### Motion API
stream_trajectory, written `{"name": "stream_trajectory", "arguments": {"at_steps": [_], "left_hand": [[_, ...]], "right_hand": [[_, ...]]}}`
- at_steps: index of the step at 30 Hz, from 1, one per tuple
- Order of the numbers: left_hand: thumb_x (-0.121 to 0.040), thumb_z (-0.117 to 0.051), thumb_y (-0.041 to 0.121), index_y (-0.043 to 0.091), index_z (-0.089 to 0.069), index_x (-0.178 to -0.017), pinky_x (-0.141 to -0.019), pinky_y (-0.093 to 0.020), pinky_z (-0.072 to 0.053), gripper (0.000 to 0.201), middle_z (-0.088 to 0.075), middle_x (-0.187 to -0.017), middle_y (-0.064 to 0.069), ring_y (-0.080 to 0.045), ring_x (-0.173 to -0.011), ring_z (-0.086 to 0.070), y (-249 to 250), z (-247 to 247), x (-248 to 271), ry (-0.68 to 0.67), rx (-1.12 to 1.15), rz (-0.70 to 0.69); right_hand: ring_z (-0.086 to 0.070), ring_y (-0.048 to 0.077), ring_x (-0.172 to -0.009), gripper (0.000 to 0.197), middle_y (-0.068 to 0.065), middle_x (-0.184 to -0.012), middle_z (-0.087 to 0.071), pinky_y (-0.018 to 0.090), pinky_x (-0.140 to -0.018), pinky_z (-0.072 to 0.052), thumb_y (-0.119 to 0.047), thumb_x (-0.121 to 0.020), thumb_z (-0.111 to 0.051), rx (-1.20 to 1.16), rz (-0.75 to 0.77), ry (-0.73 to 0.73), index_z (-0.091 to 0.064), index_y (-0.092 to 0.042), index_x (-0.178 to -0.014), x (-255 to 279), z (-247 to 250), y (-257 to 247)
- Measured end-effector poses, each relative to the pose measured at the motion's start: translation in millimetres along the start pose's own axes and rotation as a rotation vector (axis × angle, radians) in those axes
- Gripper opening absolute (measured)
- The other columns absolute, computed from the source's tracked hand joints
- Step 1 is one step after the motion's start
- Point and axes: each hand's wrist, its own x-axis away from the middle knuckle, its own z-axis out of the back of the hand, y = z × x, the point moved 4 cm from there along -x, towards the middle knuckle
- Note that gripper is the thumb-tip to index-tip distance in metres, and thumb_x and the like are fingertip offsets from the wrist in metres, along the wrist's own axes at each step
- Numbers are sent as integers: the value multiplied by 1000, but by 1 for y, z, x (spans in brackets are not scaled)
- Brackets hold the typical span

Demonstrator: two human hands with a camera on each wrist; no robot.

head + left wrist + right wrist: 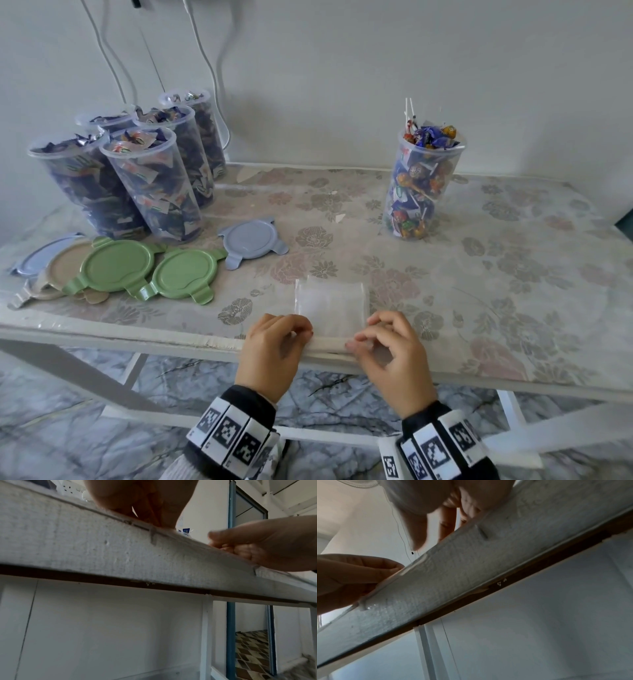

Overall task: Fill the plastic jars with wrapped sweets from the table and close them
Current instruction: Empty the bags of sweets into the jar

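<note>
**Jars full, lids off**

I see five clear jars (pixel 137 171) upright, packed with wrapped sweets, clustered far left. A sixth jar (pixel 423 185) stands alone at right, holding lollipops. Six lids (pixel 154 270) lie flat before the cluster.

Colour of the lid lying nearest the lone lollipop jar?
Pale blue-grey round plastic lid with tabs; head view shows it best.

No legible text, brand, or number is showing in any view. Sweet wrappers (pixel 150 178) in the jars at upper left of the head view are showing printed patches, too small and blurred to read. Wrist bands (pixel 228 433) at the bottom of the frame are showing black-and-white square coded markers, no letters.
</note>
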Motion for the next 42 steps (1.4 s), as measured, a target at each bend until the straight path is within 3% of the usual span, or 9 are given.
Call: {"name": "stream_trajectory", "arguments": {"at_steps": [5, 11, 15, 20, 25, 30, 32, 37, 42], "left_hand": [[-72, -64, 47, 33, -62, -78, -69, -20, -38, 15, -57, -74, 26, 3, -80, -46, -4, 5, 5, -59, -8, -72], [-76, -59, 42, 22, -68, -66, -65, -11, -32, 24, -46, -68, 27, 4, -77, -43, 3, 1, 1, 29, -35, -23], [-71, -74, 22, 22, -64, -72, -68, -9, -32, 10, -48, -73, 20, 3, -77, -42, 3, -5, -3, 24, -27, 14], [-74, -61, 45, 33, -58, -77, -67, -11, -34, 12, -54, -72, 22, 3, -78, -44, 3, -4, -2, -93, 18, -42], [-73, -59, 48, 32, -61, -76, -65, -12, -36, 17, -52, -65, 27, 3, -77, -46, 4, 0, 1, -77, 34, -34], [-73, -64, 42, 25, -63, -70, -63, -11, -31, 18, -49, -69, 22, 2, -74, -43, 8, -7, 0, -32, -39, -10], [-72, -68, 34, 28, -61, -71, -67, -9, -33, 10, -49, -73, 21, 3, -77, -42, 7, -9, -2, -24, -5, 6], [-72, -63, 48, 30, -62, -74, -69, -8, -33, 18, -51, -74, 27, 2, -80, -44, 6, -5, 0, -123, 4, -76], [-73, -58, 45, 27, -65, -68, -66, -5, -34, 20, -47, -60, 29, 8, -74, -45, 13, -2, 3, -112, 16, -49]], "right_hand": [[-55, -1, -83, 34, -16, -111, -49, 8, -77, -45, -49, -74, -65, 0, -6, -47, -71, -16, -76, 2, 2, 4], [-51, -5, -87, 30, -18, -107, -47, 5, -77, -41, -43, -77, -63, 14, -44, 40, -67, -15, -66, 2, 0, 6], [-46, -4, -107, 8, -18, -117, -44, 8, -90, -38, -35, -75, -68, -8, -65, 32, -62, -31, -77, -1, 0, 6], [-36, -8, -122, 20, -10, -129, -44, 4, -100, -26, -43, -73, -66, 13, -21, -76, -68, -23, -76, 2, 2, 3], [-31, -15, -122, 29, -21, -127, -41, 0, -99, -20, -48, -75, -60, 14, -85, -54, -64, -22, -64, 0, 2, 4], [-38, 11, -124, 16, -8, -127, -42, 12, -97, -25, -47, -73, -61, 46, -103, 7, -57, -32, -78, -1, 0, 1], [-35, 12, -126, 15, -8, -129, -42, 10, -100, -21, -48, -73, -62, 51, -90, -16, -58, -33, -75, -1, 1, 0], [-25, 0, -131, 24, -9, -137, -38, 1, -103, -11, -50, -73, -63, 65, -53, -92, -65, -26, -74, 2, 3, 2], [-36, 6, -124, 28, -8, -127, -47, 5, -102, -19, -47, -78, -60, 55, -75, 5, -62, -22, -66, 1, 1, 3]]}}
